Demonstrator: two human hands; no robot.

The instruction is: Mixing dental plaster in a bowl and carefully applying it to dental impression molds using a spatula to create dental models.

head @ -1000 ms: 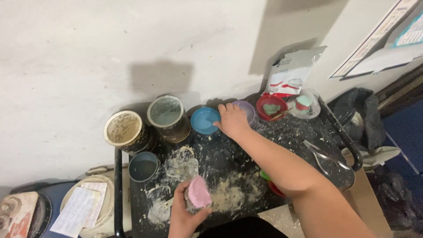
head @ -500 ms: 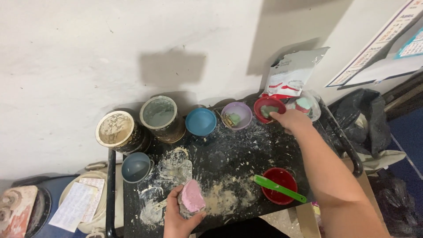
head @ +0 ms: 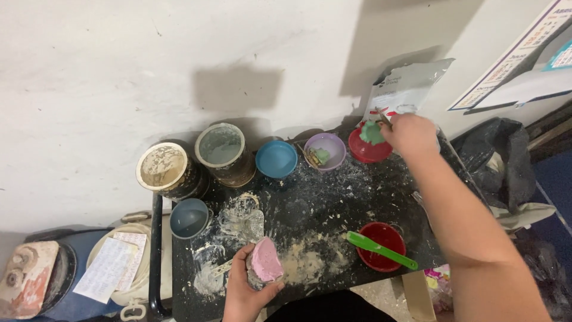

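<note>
My left hand (head: 241,292) holds a pink rounded mould lump (head: 266,262) at the near edge of a small black table (head: 333,203) dusted with pale powder. My right hand (head: 411,134) reaches to the far right corner and grips a small stick with a green lump (head: 372,132) on its end, over a red bowl (head: 368,150). A purple bowl (head: 325,151) with a greenish bit inside and a blue bowl (head: 276,158) stand left of it.
Two dirty tins (head: 223,152) (head: 164,168) stand at the back left, a grey-blue cup (head: 189,217) below them. A red bowl (head: 381,245) with a green spatula (head: 381,249) sits near right. A white bag (head: 405,86) leans on the wall. A black bag (head: 506,155) lies right.
My right hand moved from the blue bowl rightward to the far red bowl and now holds a stick with a green lump. The left hand stayed with the pink lump.
</note>
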